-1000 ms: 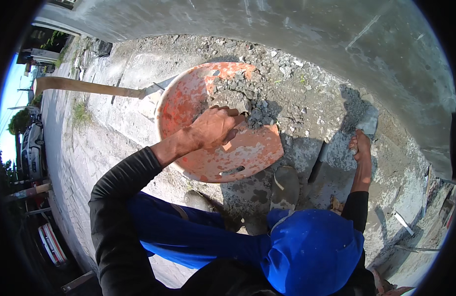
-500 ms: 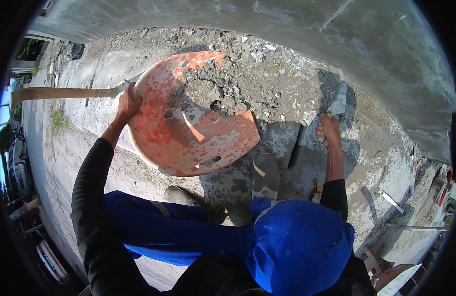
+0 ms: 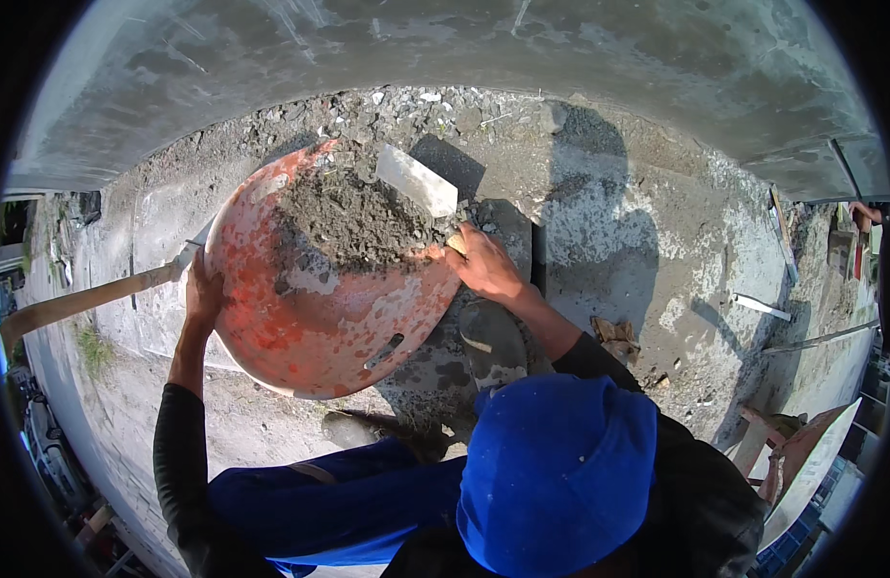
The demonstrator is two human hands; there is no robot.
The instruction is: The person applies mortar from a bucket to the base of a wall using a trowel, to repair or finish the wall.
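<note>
A worn orange basin (image 3: 300, 361), splashed with dried cement, lies on the ground with its broken-open side facing the wall. Inside it is a heap of damp grey mortar mix (image 3: 344, 226). My left hand (image 3: 204, 289) grips the basin's left rim. In my right hand (image 3: 485, 265), the fingers are wrapped round the wooden handle of a trowel (image 3: 418, 181). The trowel's flat metal blade is raised over the far right part of the heap, its shadow falling behind it. A hoe (image 3: 88, 303) with a wooden handle lies to the left, its metal end against the basin's rim.
A grey plastered wall (image 3: 445, 67) runs across the far side, with loose rubble (image 3: 435, 101) along its foot. My boot (image 3: 493, 337) stands close to the basin's right. A white strip (image 3: 761, 306) lies at right, near another person's hand (image 3: 864, 214).
My right hand has brought the trowel leftward from the bare ground to the basin. The mix inside is now heaped and darker. My left hand stays on the rim; the view has shifted.
</note>
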